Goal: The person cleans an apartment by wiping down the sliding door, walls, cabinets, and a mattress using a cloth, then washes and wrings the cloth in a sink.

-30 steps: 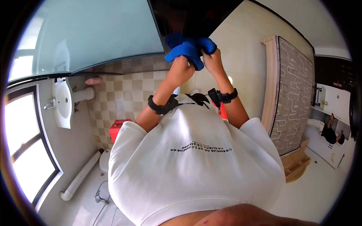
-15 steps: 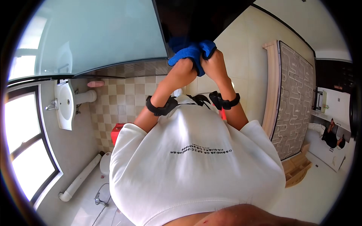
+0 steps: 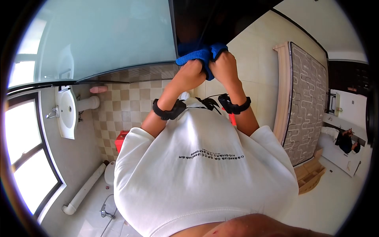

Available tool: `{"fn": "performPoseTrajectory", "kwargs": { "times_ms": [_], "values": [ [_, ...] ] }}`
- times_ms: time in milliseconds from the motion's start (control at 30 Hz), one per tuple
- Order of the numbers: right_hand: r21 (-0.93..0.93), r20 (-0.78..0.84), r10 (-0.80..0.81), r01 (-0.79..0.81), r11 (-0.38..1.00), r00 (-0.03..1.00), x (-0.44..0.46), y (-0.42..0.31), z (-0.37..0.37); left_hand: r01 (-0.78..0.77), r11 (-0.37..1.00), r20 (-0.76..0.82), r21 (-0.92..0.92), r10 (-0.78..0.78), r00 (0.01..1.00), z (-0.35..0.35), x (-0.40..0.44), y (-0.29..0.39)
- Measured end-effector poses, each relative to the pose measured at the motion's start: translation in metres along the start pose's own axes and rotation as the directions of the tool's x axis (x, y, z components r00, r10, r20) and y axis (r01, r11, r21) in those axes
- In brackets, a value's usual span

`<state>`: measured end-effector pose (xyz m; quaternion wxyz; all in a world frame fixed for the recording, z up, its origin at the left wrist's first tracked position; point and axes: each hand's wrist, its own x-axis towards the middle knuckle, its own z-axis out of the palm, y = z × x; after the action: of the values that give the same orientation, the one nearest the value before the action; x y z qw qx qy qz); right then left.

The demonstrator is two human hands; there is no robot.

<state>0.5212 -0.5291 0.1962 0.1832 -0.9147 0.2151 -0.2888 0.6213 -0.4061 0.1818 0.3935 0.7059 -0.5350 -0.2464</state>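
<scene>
The left hand (image 3: pixel 192 73) and right hand (image 3: pixel 226 69), side by side, are both curled tight on one cloth (image 3: pixel 204 59), blue and fuzzy with a dark hem, bunched between them and draped over the knuckle side. It sits at the lower edge of a black panel (image 3: pixel 221 17), hard and glossy, which mirrors a patch of blue; whether the cloth presses on that surface cannot be told. Left of it, past a straight dark seam, spreads a blue-grey pane (image 3: pixel 106 35), smooth and reflective, its bottom edge running close by the left knuckles. Two black bands (image 3: pixel 237 106), chunky and strapped, circle the wrists, one each, above a white shirt (image 3: pixel 205 170) of soft, creased fabric with small dark print. Open room lies on both sides: checkered beige tile (image 3: pixel 136 106) beyond the left forearm, and plain pale floor (image 3: pixel 252 59) between the right hand and a wooden frame (image 3: pixel 281 94). Against that frame lies one mattress (image 3: pixel 308 102), patterned with looping pale lines. Farther left are one curved white sink (image 3: pixel 68 112) and one dark-framed window (image 3: pixel 27 146) with two bright panes; at far right, one other person (image 3: pixel 347 143), small, in black.
</scene>
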Motion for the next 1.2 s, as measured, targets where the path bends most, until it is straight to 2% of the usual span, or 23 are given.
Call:
{"fn": "performPoseTrajectory", "kwargs": {
  "times_ms": [100,233,267,300,333,400,467,533,667,733,867,933,967,1033,1067,1133,1167,1200],
  "values": [
    [-0.098,0.072,-0.005,0.012,0.995,0.997,-0.008,0.006,0.008,0.084,0.996,0.054,0.031,-0.086,0.995,0.014,0.003,-0.016],
    [-0.202,0.176,-0.030,0.066,0.977,0.984,-0.012,0.004,0.005,0.064,0.993,0.045,0.101,-0.069,0.997,0.025,0.000,-0.013],
    [-0.211,0.170,-0.025,0.061,0.976,0.985,-0.012,0.002,0.002,-0.009,0.994,-0.058,0.108,0.015,0.998,0.026,-0.005,-0.007],
    [-0.151,0.092,-0.041,0.055,0.987,0.995,-0.009,-0.009,-0.007,-0.076,0.990,-0.156,0.120,0.095,0.983,0.022,-0.006,0.002],
    [-0.090,0.017,-0.047,0.048,0.995,0.999,-0.010,-0.015,-0.012,-0.079,0.991,-0.142,0.111,0.094,0.985,0.017,-0.005,0.008],
    [-0.119,0.053,-0.025,0.031,0.992,0.998,-0.011,-0.009,-0.009,0.037,0.995,-0.055,0.088,-0.032,0.998,0.009,-0.006,0.017],
    [-0.136,0.074,-0.016,0.026,0.990,0.997,-0.007,-0.006,-0.005,0.037,0.997,-0.023,0.073,-0.036,0.999,0.014,0.000,0.002],
    [-0.158,0.289,0.161,-0.119,0.980,0.944,-0.004,-0.004,-0.002,0.034,0.999,-0.016,0.029,-0.034,0.999,0.028,0.002,-0.022],
    [-0.149,0.374,0.191,-0.144,0.978,0.908,-0.027,0.032,0.046,0.025,0.998,0.054,0.059,-0.028,0.998,0.048,0.003,-0.058],
    [-0.166,0.394,0.199,-0.143,0.976,0.897,-0.037,0.048,0.071,0.156,0.987,0.182,0.026,-0.158,0.971,0.056,0.008,-0.073],
    [-0.114,0.356,0.197,-0.167,0.979,0.914,-0.046,0.041,0.064,0.103,0.995,0.090,-0.020,-0.101,0.991,0.056,0.001,-0.069],
    [0.066,0.053,0.105,-0.108,0.992,0.993,-0.034,0.024,0.044,0.033,0.992,-0.052,-0.121,-0.040,0.998,0.039,-0.002,-0.040],
    [0.084,0.079,0.132,-0.138,0.987,0.988,-0.031,0.021,0.036,0.045,0.990,-0.047,-0.130,-0.051,0.998,0.034,-0.002,-0.033],
    [0.097,0.102,0.133,-0.143,0.985,0.986,-0.032,0.026,0.039,0.197,0.980,0.146,-0.039,-0.189,0.971,0.024,0.003,-0.030],
    [0.110,0.115,0.133,-0.146,0.983,0.984,-0.030,0.030,0.043,0.193,0.980,0.143,-0.037,-0.186,0.972,0.026,0.004,-0.040],
    [0.094,0.135,0.112,-0.125,0.988,0.984,-0.030,0.039,0.051,0.026,0.971,0.032,-0.236,-0.019,0.999,0.039,0.003,-0.065],
    [0.078,0.162,0.096,-0.110,0.991,0.982,-0.036,0.042,0.054,0.029,0.971,0.037,-0.238,-0.021,0.999,0.044,0.004,-0.071],
    [0.077,0.162,0.099,-0.113,0.991,0.982,-0.043,0.047,0.061,0.109,0.980,0.115,-0.167,-0.091,0.989,0.047,0.006,-0.074]
  ]
}}
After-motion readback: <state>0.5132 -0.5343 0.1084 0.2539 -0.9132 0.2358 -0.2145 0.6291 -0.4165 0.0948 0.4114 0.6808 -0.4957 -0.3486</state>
